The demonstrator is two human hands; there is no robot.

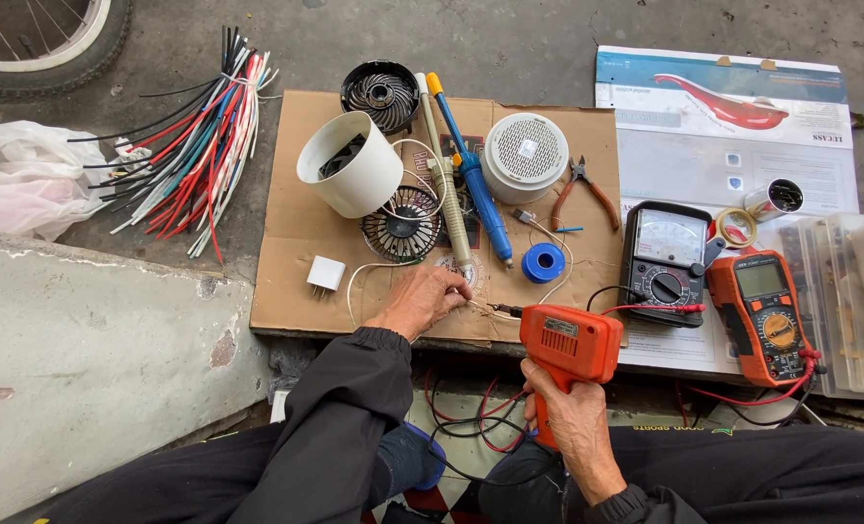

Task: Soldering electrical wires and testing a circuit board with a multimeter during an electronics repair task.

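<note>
Seen from above, at lower centre, the right hand [575,419] is clamped round the grip of an orange soldering gun [570,344], its tip pointing left at thin white wires [483,309]. The left hand [422,299], fingers pinched together, holds those wires down on a cardboard sheet [286,252] just beside the tip. With fingertips this near, a burn looks possible, or scorched cardboard. A blue solder spool [543,262] lies just above, and 2 multimeters [667,262] sit at right; their red leads [645,309] run close to the gun and could melt.
</note>
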